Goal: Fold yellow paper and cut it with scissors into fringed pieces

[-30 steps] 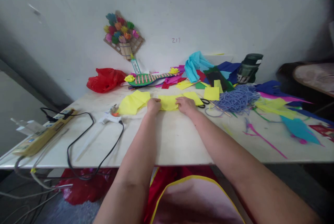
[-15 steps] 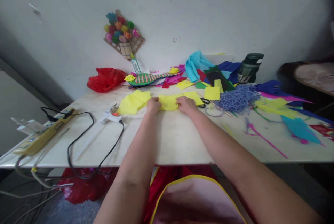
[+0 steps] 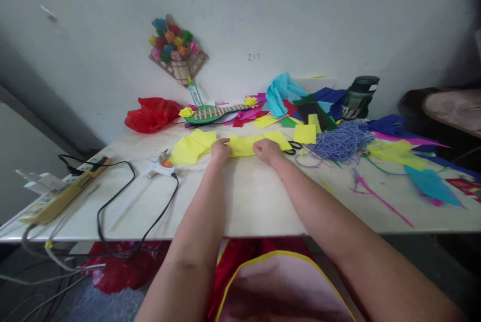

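Note:
A long piece of yellow crepe paper (image 3: 241, 145) lies across the table, its loose left part spread out and creased. My left hand (image 3: 220, 150) is closed on its near edge, left of the middle. Farther right, my right hand (image 3: 267, 150) is curled shut on the same strip, fingertips pinching the edge. Just beyond the right hand, the handles of black scissors (image 3: 294, 147) show beside the paper, their blades hidden. A smaller yellow paper square (image 3: 305, 134) lies to the right of the scissors.
A glue gun (image 3: 160, 167) with its black cord lies left, near a power strip (image 3: 67, 189). Tangled purple string (image 3: 341, 141), coloured paper scraps and a dark green bottle (image 3: 361, 96) are at right. A red plastic bag (image 3: 153, 115) and a green decorated piece (image 3: 218, 113) lie behind.
Both hands stay at nearly the same place on the yellow paper. The right hand's fingers have curled in a little more, and the paper's near edge has shifted slightly.

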{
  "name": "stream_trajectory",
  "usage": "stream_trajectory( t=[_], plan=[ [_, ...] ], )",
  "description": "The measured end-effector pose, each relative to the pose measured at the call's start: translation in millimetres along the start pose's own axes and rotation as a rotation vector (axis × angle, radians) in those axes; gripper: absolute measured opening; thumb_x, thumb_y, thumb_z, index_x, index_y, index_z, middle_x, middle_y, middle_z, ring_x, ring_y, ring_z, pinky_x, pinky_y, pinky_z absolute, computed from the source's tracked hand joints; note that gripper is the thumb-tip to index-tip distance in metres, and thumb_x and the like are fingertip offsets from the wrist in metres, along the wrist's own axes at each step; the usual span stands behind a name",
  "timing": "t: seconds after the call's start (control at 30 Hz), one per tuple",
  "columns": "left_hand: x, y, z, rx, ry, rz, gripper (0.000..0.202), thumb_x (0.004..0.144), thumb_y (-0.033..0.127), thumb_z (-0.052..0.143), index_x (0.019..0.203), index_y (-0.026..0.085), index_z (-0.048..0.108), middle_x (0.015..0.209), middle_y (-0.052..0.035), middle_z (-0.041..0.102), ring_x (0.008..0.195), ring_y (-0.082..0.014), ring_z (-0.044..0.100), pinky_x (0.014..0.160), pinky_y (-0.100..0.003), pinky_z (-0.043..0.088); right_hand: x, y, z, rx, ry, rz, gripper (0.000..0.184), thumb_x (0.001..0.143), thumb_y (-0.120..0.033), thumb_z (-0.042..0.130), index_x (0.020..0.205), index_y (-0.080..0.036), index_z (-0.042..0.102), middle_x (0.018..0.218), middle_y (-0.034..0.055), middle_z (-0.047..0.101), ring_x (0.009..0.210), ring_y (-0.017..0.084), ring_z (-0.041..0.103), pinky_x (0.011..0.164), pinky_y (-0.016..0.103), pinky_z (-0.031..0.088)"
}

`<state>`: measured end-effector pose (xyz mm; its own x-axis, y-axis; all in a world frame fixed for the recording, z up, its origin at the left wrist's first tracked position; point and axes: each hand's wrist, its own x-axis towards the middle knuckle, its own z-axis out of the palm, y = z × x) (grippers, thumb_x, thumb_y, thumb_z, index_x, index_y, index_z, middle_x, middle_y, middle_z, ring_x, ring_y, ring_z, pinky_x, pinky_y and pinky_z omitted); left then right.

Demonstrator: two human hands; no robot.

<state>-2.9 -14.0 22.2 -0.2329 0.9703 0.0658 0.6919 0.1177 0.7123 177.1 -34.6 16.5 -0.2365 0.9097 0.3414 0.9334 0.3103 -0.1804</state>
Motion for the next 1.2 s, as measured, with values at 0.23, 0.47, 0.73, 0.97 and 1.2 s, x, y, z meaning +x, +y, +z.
stream_trajectory(
  t=[0.23, 0.47, 0.73, 0.97, 1.2],
  plan=[
    [-9.9, 9.4, -4.2, 0.198, 0.013, 0.045, 0.044, 0.063, 0.007, 0.052, 0.104, 0.019, 0.061, 0.098, -0.0046, 0.064, 0.092, -0.0160, 0.058, 0.080, -0.023, 0.042, -0.8, -0.3, 1.6, -0.032, 0.033, -0.063, 0.028, 0.080, -0.033, 0.044, 0.097, -0.019, 0.061, 0.099, 0.0064, 0.061, 0.098, 0.019, 0.049, 0.077, 0.028, 0.040],
    [-20.3, 17.8, -6.6, 0.356, 0.050, 0.010, 0.047, 0.067, 0.015, 0.053, 0.113, 0.025, 0.054, 0.113, -0.0075, 0.054, 0.101, -0.0224, 0.051, 0.081, -0.033, 0.043, -1.8, -4.8, 0.6, -0.120, -0.025, -0.129, 0.032, 0.081, -0.032, 0.041, 0.108, -0.022, 0.056, 0.106, 0.0086, 0.053, 0.102, 0.023, 0.041, 0.079, 0.033, 0.041],
    [-20.7, 13.0, -9.0, 0.518, 0.059, 0.007, 0.048, 0.070, 0.037, 0.054, 0.115, 0.022, 0.049, 0.123, -0.0110, 0.045, 0.116, -0.0309, 0.032, 0.089, -0.042, 0.035, -2.2, -6.8, -0.1, -0.126, -0.046, -0.147, 0.030, 0.083, -0.030, 0.038, 0.099, -0.018, 0.061, 0.106, 0.0125, 0.048, 0.102, 0.025, 0.040, 0.083, 0.035, 0.040],
    [-22.2, 13.0, -12.3, 0.614, 0.034, -0.002, 0.057, 0.069, 0.049, 0.051, 0.117, 0.017, 0.048, 0.122, -0.0152, 0.046, 0.114, -0.0322, 0.033, 0.089, -0.041, 0.032, -2.0, -5.1, 2.6, -0.095, -0.031, -0.162, 0.031, 0.083, -0.028, 0.038, 0.100, -0.016, 0.060, 0.117, 0.0122, 0.044, 0.106, 0.026, 0.037, 0.087, 0.036, 0.038],
    [-26.9, 17.2, -10.1, 0.631, 0.084, 0.041, 0.051, 0.071, 0.041, 0.052, 0.117, 0.019, 0.048, 0.120, -0.0139, 0.048, 0.113, -0.0313, 0.035, 0.089, -0.043, 0.031, 1.0, -3.4, 6.4, -0.095, 0.030, -0.225, 0.036, 0.079, -0.022, 0.042, 0.112, -0.013, 0.055, 0.131, 0.0095, 0.040, 0.121, 0.023, 0.029, 0.101, 0.037, 0.025]
  ],
)
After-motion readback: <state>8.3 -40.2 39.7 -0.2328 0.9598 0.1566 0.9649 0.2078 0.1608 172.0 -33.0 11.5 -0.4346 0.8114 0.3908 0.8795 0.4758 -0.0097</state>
